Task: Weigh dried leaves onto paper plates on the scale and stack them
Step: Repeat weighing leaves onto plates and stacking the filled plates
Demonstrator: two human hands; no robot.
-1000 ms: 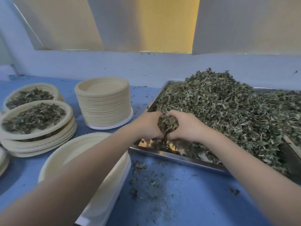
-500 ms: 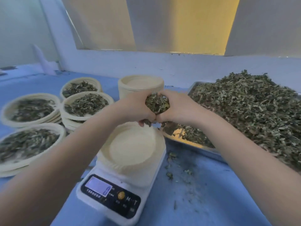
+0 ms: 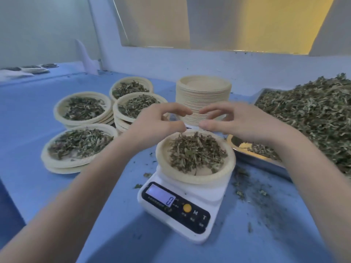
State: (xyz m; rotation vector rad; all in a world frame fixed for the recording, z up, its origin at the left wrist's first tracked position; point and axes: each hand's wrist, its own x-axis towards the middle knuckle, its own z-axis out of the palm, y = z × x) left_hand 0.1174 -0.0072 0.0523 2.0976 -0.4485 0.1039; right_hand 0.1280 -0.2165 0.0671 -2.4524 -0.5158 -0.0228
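Both my hands hold nothing: left hand (image 3: 161, 121) and right hand (image 3: 230, 121) hover with fingers loosely spread at 12 o'clock above the paper plate (image 3: 230, 158), which carries dried leaves (image 3: 195, 151) on the scale (image 3: 182, 204). The display (image 3: 164, 195) appears to show 0; I judge it wise to keep clear until it settles. Count: four filled stacks at 9 to 11 o'clock, one empty-plate stack (image 3: 204, 99), one tray (image 3: 264, 95) at 3 o'clock.

Matt paper plate (image 3: 230, 164) — glossy white plastic scale (image 3: 214, 209) — shiny metal tray (image 3: 252, 158).

Blue table (image 3: 34, 114) — scale (image 3: 182, 205), tray (image 3: 254, 156) (crumbs)
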